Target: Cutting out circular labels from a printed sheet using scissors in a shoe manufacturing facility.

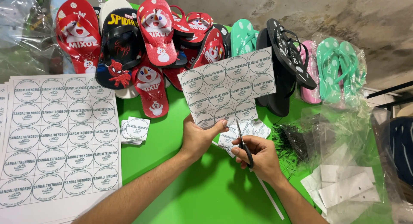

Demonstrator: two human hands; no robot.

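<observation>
Bright green counter [206, 194] against a rough concrete wall [344, 17]; my left hand [198, 138] pinches the white round-label sticker sheet [228, 84], right hand [258, 157] clutching black-handled scissors [244, 147].

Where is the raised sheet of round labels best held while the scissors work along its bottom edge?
Probably at its lower left corner, coming from below, where the left hand pinches the label sheet now. The sheet stands upright, and the scissors in the right hand sit at the lower right, so that grip stays off the blades.
</observation>
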